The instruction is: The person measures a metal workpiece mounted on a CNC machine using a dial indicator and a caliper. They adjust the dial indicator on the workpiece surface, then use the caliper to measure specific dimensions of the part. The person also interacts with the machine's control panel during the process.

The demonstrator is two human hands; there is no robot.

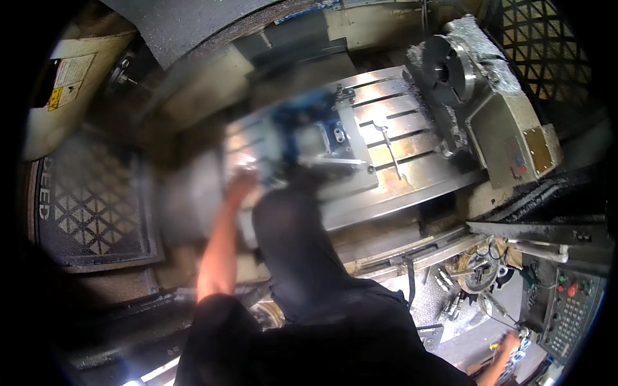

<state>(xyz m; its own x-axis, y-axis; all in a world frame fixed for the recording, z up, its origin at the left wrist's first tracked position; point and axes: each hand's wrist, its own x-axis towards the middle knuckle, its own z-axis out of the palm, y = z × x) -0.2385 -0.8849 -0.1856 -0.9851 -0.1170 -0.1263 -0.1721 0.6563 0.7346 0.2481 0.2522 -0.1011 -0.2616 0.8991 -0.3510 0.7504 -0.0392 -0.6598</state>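
machine bay with a bright slotted bed and hands well apart

steel table (412, 193), smooth and slotted, spans the middle, a blue-tinged fixture (328, 116) blurred upon it. to its right lies a slender loose tool (390, 154); a knock could send it sliding. crusty silvery chips (467, 32) by the round chuck (444, 71), far right, could cut bare skin. left hand (241, 186), smeared by motion, is at the table's left end; right hand (510, 342), near right, is beside a blue-and-white bundle (517, 361). whether either grips anything, i cannot tell
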